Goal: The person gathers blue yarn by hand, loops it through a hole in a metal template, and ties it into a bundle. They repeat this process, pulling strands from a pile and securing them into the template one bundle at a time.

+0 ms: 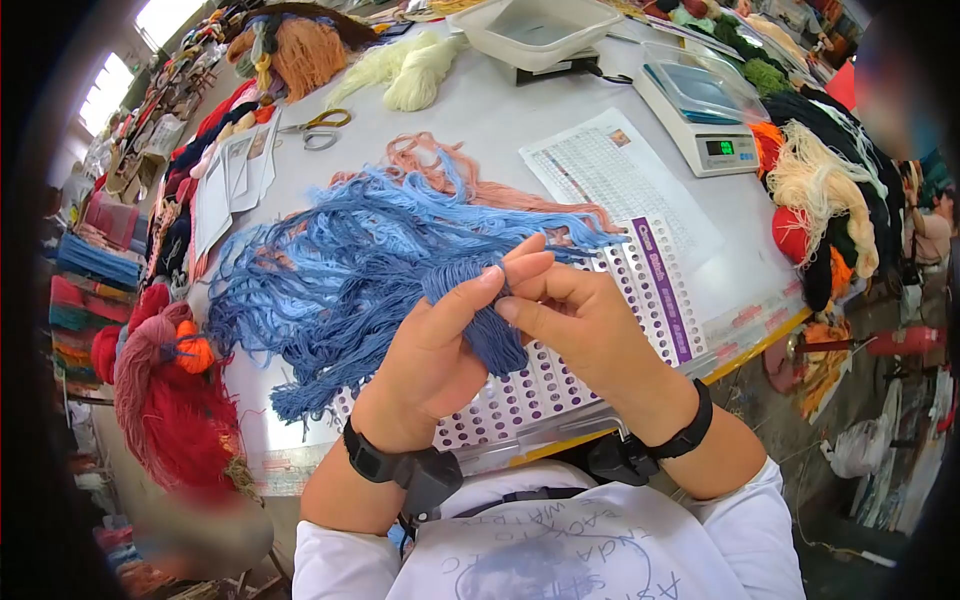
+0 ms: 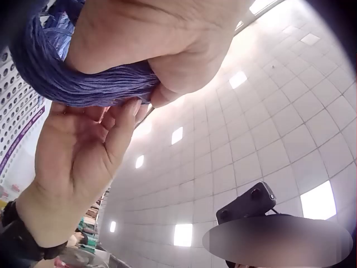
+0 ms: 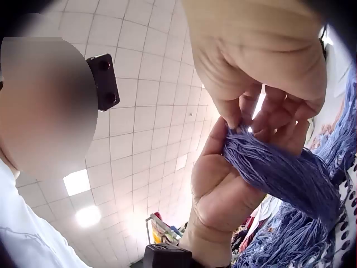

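A folded bundle of dark blue yarn (image 1: 492, 338) is held between both hands above the front of the table. My left hand (image 1: 432, 345) grips it, the thumb lying along its upper side and the bundle's looped end hanging past the palm. With curled fingers my right hand (image 1: 590, 325) pinches at the bundle's edge, right beside the left fingertips. In the right wrist view the yarn bundle (image 3: 279, 173) gathers tightly at these fingertips and fans out below. Under the hands spreads a large pile of loose blue yarn (image 1: 330, 250) in lighter and darker shades.
A white perforated card (image 1: 560, 385) with a purple strip lies under the hands at the table's front edge. Salmon yarn (image 1: 500, 190), a printed chart (image 1: 600, 165), scissors (image 1: 322, 122) and a digital scale (image 1: 700, 125) lie beyond. Red yarn (image 1: 190, 420) hangs off the left side.
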`<action>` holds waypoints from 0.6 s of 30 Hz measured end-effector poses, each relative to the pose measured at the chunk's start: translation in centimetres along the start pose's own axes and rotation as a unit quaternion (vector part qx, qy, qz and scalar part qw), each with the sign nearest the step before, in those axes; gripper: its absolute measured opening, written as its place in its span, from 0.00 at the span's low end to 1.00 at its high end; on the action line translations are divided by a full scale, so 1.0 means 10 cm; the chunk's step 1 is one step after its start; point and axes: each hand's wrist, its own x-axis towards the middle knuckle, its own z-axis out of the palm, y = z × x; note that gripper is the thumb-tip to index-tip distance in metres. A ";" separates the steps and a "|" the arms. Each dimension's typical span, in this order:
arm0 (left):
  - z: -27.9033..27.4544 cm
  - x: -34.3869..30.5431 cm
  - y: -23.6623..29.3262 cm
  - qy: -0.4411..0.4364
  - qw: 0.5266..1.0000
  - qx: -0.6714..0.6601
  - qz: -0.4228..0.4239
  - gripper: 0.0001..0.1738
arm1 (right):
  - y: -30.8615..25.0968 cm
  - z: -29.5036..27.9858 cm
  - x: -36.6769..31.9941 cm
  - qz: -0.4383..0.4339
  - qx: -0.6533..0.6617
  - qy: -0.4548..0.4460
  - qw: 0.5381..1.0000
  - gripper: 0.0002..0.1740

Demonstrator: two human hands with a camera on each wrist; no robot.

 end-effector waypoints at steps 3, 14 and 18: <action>-0.03 -0.05 0.02 0.015 1.000 -0.012 -0.008 0.24 | 0.03 0.03 -0.02 0.048 0.065 -0.008 0.997 0.07; -0.10 -0.18 0.09 0.055 0.993 0.101 -0.022 0.28 | -0.06 0.03 -0.10 0.061 0.089 -0.064 0.992 0.09; -0.09 -0.21 0.11 0.088 0.985 0.146 -0.003 0.31 | -0.01 0.03 -0.11 0.077 0.114 -0.075 0.988 0.13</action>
